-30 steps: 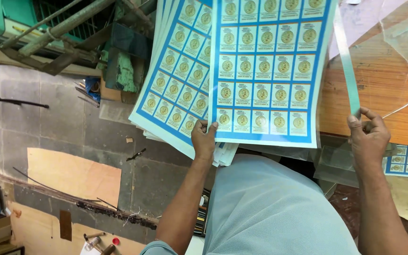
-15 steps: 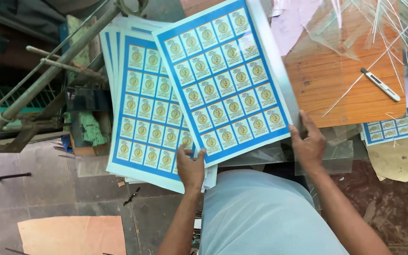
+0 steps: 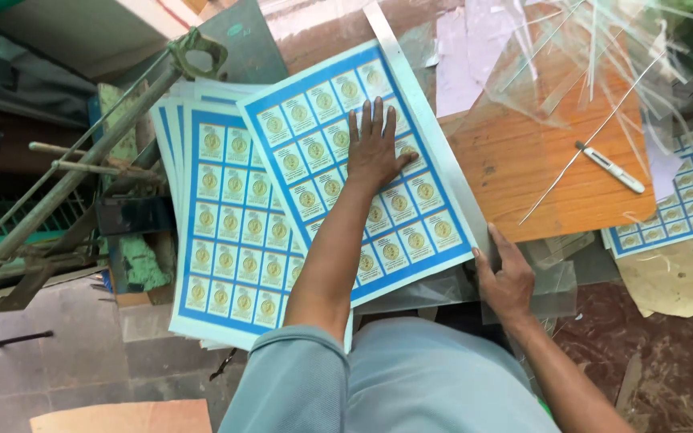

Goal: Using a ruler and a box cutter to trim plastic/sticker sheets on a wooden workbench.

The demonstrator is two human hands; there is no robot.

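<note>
A blue-bordered sheet of printed round labels (image 3: 314,120) lies tilted on top of a stack of like sheets (image 3: 218,240). My left hand (image 3: 374,148) rests flat on the middle of this top sheet, fingers spread. My right hand (image 3: 507,281) grips the sheet's lower right corner, next to clear plastic film (image 3: 555,281) at the table's edge.
An orange wooden board (image 3: 523,160) lies to the right with a white craft knife (image 3: 611,167) and clear plastic strips (image 3: 587,48) on it. More label sheets (image 3: 683,192) sit at far right. A metal frame (image 3: 82,160) stands to the left over a grey floor.
The top sheet has come down onto the stack. My left hand left its lower edge and now presses flat on its middle. My right hand stays at the lower right corner.
</note>
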